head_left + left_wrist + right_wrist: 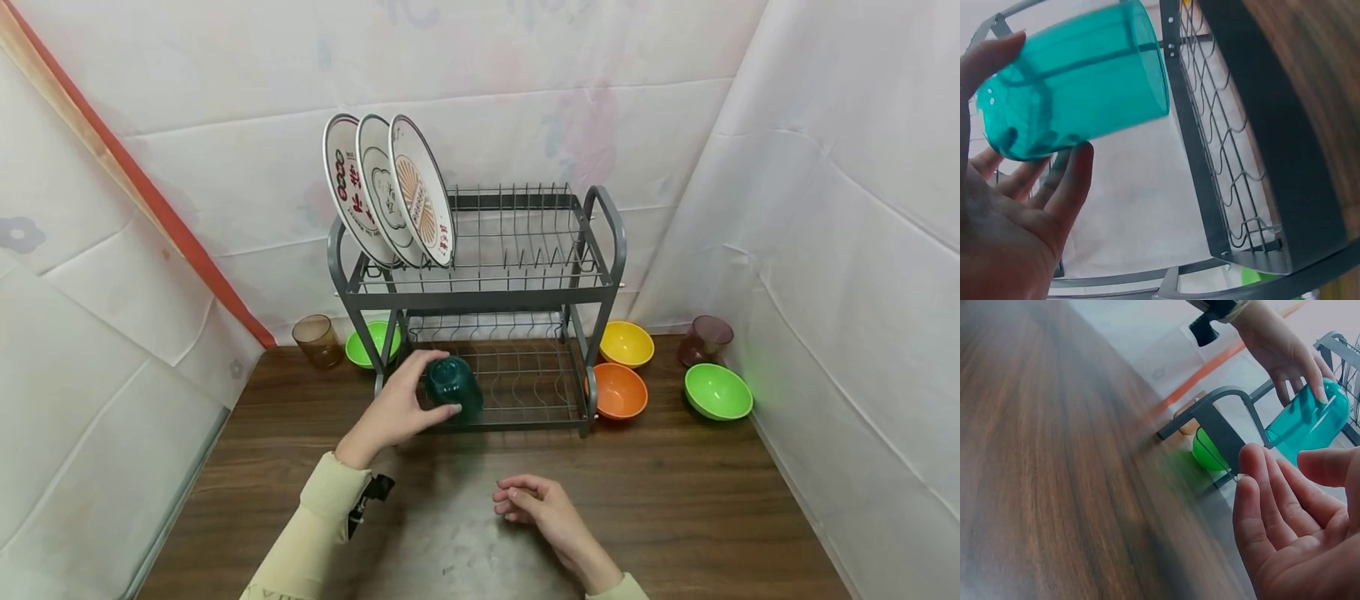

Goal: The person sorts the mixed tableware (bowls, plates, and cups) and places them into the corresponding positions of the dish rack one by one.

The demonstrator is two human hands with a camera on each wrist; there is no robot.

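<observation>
A translucent teal cup [455,387] is held upside down by my left hand [397,408], thumb on one side and fingers on the other, near its base. In the left wrist view the cup [1085,81] is above the level of the rack's lower wire shelf [1229,144], its mouth facing that shelf. From the head view it overlaps the left front part of the lower shelf [525,383]. My right hand [547,517] hovers over the table in front of the dish rack [480,298], fingers loosely curled with nothing in them.
Three patterned plates [423,192] stand at the left of the top tier. Left of the rack are an amber cup [318,340] and a green bowl [367,343]. To its right sit yellow [627,344], orange [621,392] and green bowls [717,392], plus a purple cup [705,340].
</observation>
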